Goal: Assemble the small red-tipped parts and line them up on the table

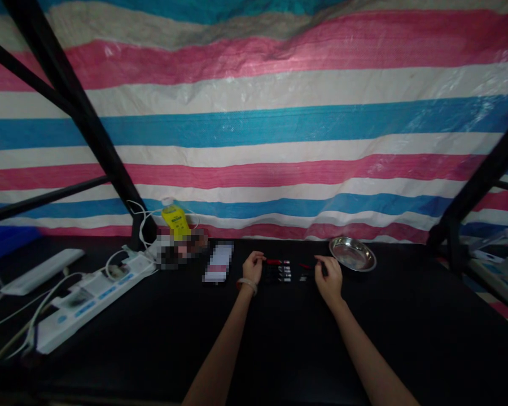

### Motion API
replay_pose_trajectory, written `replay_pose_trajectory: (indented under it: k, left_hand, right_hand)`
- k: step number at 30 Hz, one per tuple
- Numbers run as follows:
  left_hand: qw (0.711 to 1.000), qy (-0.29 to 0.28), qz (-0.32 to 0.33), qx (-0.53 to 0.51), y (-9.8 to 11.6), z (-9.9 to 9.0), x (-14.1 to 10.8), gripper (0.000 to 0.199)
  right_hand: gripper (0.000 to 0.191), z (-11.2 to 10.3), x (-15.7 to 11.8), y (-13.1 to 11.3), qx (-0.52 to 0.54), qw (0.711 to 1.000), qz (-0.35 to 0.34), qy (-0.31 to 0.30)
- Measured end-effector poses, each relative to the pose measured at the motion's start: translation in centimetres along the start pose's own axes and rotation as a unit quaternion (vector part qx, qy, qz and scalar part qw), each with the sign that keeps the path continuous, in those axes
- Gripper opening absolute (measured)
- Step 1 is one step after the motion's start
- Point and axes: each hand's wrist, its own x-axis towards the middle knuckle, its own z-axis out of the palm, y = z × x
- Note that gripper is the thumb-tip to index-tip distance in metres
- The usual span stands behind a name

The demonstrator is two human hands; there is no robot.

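Red silver-ended tube (275, 261), between hands (253, 268) (329, 276), nearer left

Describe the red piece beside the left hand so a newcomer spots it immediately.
On the black table, find the left hand, banded at the wrist. The red piece lies just to its right. Red sets it apart from the dark, silver-ended pieces nearer the wearer.

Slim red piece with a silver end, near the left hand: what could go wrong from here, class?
The slim red silver-ended piece could shift if the left hand nudges it. The slim black silver-ended pieces may be overlooked against the black tabletop. The right hand might bump the round shiny metal dish beside it.
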Motion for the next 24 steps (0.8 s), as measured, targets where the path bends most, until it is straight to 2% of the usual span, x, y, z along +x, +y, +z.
replay_pose_trajectory:
  k: [2,5,9,14,20,24]
  left_hand:
    - [1.000,0.001,-0.004,0.003,0.2,0.0,-0.2,0.019]
    - [1.000,-0.002,0.009,0.016,0.6,0.1,-0.8,0.019]
    - [0.998,-0.007,0.047,0.051,1.2,0.1,-1.5,0.018]
    - [0.996,0.010,0.073,0.057,1.8,0.0,-1.9,0.020]
    - [0.993,0.049,0.086,0.057,2.3,-0.4,-2.1,0.021]
    - [0.990,0.050,0.108,0.070,2.3,-0.5,-2.2,0.020]
  right_hand:
    - [0.021,-0.4,-0.2,0.7,-0.003,1.000,0.026,-0.015]
    - [0.020,-0.5,-0.4,0.4,-0.010,0.997,0.047,-0.061]
    - [0.016,-0.3,-0.4,-0.6,-0.021,0.987,0.039,-0.156]
    - [0.013,-0.4,-0.5,-1.2,-0.026,0.976,0.028,-0.214]
    - [0.012,-1.4,-1.2,-1.8,-0.038,0.971,0.019,-0.237]
    - [0.010,-1.6,-1.5,-1.9,-0.045,0.967,0.007,-0.249]
